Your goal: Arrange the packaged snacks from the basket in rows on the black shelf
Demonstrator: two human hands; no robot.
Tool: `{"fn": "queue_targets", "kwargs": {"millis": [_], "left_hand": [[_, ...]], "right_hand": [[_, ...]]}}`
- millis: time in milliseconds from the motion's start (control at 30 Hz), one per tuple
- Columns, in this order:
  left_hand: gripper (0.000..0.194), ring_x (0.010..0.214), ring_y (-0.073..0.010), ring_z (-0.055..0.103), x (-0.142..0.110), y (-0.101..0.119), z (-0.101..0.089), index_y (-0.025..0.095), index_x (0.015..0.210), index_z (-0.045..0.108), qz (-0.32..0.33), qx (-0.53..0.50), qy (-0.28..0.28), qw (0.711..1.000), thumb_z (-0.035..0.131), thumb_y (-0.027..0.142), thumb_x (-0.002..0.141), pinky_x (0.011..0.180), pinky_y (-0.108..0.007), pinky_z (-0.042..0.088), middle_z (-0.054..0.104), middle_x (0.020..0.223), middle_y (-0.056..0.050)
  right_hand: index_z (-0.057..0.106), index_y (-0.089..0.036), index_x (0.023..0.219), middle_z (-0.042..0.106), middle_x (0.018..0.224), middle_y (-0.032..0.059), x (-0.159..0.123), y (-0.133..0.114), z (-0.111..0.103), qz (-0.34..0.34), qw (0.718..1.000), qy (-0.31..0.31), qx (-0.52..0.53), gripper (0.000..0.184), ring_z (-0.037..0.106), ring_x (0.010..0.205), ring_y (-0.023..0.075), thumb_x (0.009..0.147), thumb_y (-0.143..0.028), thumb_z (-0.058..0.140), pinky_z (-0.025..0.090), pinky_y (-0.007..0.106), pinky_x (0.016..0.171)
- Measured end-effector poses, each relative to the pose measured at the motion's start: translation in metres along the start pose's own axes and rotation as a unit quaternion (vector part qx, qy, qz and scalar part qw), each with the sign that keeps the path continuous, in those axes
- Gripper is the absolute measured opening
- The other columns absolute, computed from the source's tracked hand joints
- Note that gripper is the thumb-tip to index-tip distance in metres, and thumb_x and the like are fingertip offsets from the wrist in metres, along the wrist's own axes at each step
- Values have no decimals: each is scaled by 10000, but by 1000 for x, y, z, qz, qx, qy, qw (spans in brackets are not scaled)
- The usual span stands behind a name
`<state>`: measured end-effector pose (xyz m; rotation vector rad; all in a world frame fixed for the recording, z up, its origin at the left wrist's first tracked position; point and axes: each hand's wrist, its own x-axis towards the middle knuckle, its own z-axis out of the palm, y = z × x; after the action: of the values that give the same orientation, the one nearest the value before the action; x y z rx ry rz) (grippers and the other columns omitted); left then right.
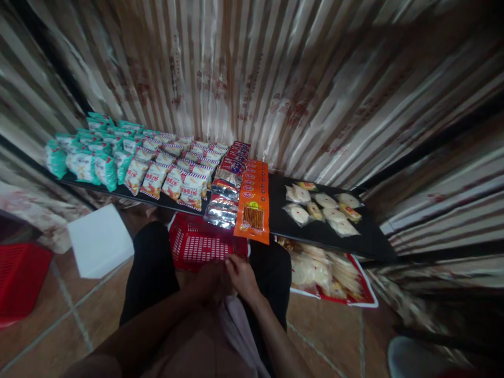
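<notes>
In the head view, close rows of green packets (pixel 105 169) and white packets (pixel 153 180) fill the black board (pixel 281 223) at centre left; at centre right, round packs (pixel 297 214) lie loosely grouped, with more in the tray (pixel 370 300) below. Your left hand (pixel 210 275) and right hand (pixel 242 274) meet by the red basket (pixel 202 248), lower centre; you can't tell whether either grips anything.

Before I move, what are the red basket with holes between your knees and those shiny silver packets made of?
The red slotted basket looks like hard, smooth plastic: it has neat rows of moulded holes. The crinkly silver packets look like thin, glossy film: they wrinkle and catch bright light. I can't tell real foil from coated plastic.
</notes>
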<state>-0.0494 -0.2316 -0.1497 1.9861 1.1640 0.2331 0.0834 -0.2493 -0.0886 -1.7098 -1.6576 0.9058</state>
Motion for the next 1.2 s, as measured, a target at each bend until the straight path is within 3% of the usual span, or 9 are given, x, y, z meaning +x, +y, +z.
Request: {"fn": "queue_targets", "kwargs": {"millis": [167, 300, 367, 433, 600, 700, 800, 933, 1200], "left_hand": [[152, 818, -224, 611, -17, -6, 6, 152, 737, 641, -2, 32, 6, 999, 512, 79, 706, 790, -325, 466, 670, 836, -105], [189, 846, -251, 614, -22, 24, -9, 115, 854, 631, 1, 69, 38, 997, 459, 122, 774, 805, -379, 467, 657, 881, -143], [254, 846, -226, 620, -22, 51, -22, 130, 900, 621, 14, 83, 78, 993, 375, 145, 840, 789, -353, 480, 653, 891, -123], [302, 916, -199, 608, -20, 80, -32, 161, 978, 606, 83, 61, 133, 986, 329, 133, 862, 842, -335, 471, 644, 970, -95], [303, 943, -172, 598, 3, 137, -24, 160, 987, 608, 204, 0, 154, 967, 351, 99, 838, 864, -297, 484, 627, 1012, -85], [291, 973, -170, 596, 24, 158, -4, 169, 973, 619, 218, -7, 134, 967, 384, 95, 819, 885, -295, 486, 599, 1092, -84], [276, 989, -170, 595, 44, 176, 13, 177, 961, 628, 215, -7, 114, 970, 408, 103, 811, 899, -293, 487, 580, 1128, -76], [276, 999, -182, 596, 60, 195, 29, 170, 938, 639, 194, -11, 103, 976, 410, 96, 803, 918, -312, 482, 579, 1135, -81], [281, 1017, -190, 585, 69, 212, 42, 169, 921, 653, 159, -21, 108, 981, 414, 85, 798, 945, -325, 464, 578, 1135, -80]], "right_hand": [[675, -185, 1030, 699, 1010, 94, -11, -12, 4, -41, 995, -49, -74, 301, 646, 943, 207, 847, -201, 437, 485, 331, 856], [677, -202, 1020, 700, 989, 75, -11, -26, -14, -98, 994, 0, -45, 289, 646, 921, 192, 847, -214, 446, 494, 330, 849], [663, -207, 1043, 696, 1001, 70, -6, -26, -33, -122, 990, 64, -28, 299, 642, 931, 185, 858, -231, 430, 493, 331, 859], [645, -205, 1067, 688, 1032, 72, -1, -18, -59, -120, 981, 149, -22, 312, 634, 956, 182, 870, -256, 409, 488, 333, 875], [608, -158, 1118, 655, 1102, 124, 5, 47, -132, -25, 950, 279, -137, 356, 611, 1003, 216, 866, -276, 385, 465, 360, 887], [614, -164, 1115, 649, 1087, 150, -2, 96, -157, 106, 937, 207, -262, 341, 595, 1010, 254, 836, -261, 442, 445, 371, 862], [533, -182, 1240, 611, 1142, 172, -13, 134, -160, 200, 919, 129, -314, 464, 567, 1037, 300, 785, -275, 546, 433, 383, 812], [451, -197, 1309, 545, 1227, 161, -24, 158, -154, 187, 920, 109, -327, 599, 548, 1037, 273, 730, -209, 604, 413, 348, 821], [569, -142, 1157, 612, 1093, 153, -28, 157, -167, 143, 920, 117, -345, 409, 518, 1068, 287, 757, -220, 592, 380, 353, 892]]}}
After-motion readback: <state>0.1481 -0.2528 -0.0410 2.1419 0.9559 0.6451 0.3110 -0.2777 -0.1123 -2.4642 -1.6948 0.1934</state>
